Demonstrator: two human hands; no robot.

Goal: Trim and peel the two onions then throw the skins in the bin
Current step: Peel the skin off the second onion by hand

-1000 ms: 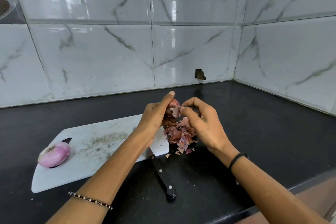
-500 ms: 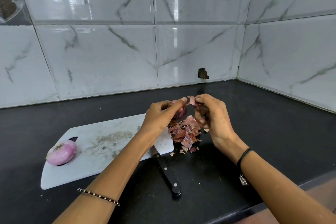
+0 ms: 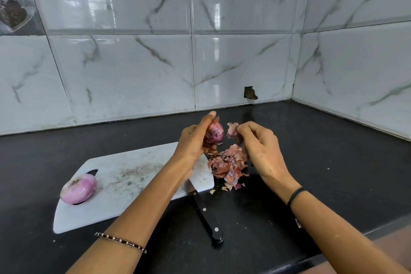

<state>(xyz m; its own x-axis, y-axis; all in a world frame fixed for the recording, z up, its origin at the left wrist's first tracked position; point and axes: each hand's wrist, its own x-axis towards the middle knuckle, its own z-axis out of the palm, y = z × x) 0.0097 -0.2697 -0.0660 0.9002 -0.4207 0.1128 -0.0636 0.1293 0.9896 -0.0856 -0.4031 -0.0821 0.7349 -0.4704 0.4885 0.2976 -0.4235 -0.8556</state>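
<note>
Left hand (image 3: 193, 142) is curled round one dark-red onion (image 3: 214, 132), held up off the counter w/ thumb along its top; skin looks partly off, though fingers hide the near side so can't tell how much. Right hand (image 3: 258, 147) is nearly closed, fingertips pinching one loose skin flake (image 3: 232, 130) just beside that onion, not touching it. Below & between both hands sits one heap of peeled skins (image 3: 228, 165) on the black counter (image 3: 333, 162), right against the board's right edge, w/ a few small scraps nearer the camera. 2nd onion (image 3: 78, 188), pale pink & already peeled, lies on the left end of the one white cutting board (image 3: 133, 176). One knife (image 3: 203, 211): blade on the board's near right corner, black handle out on the counter.
</note>
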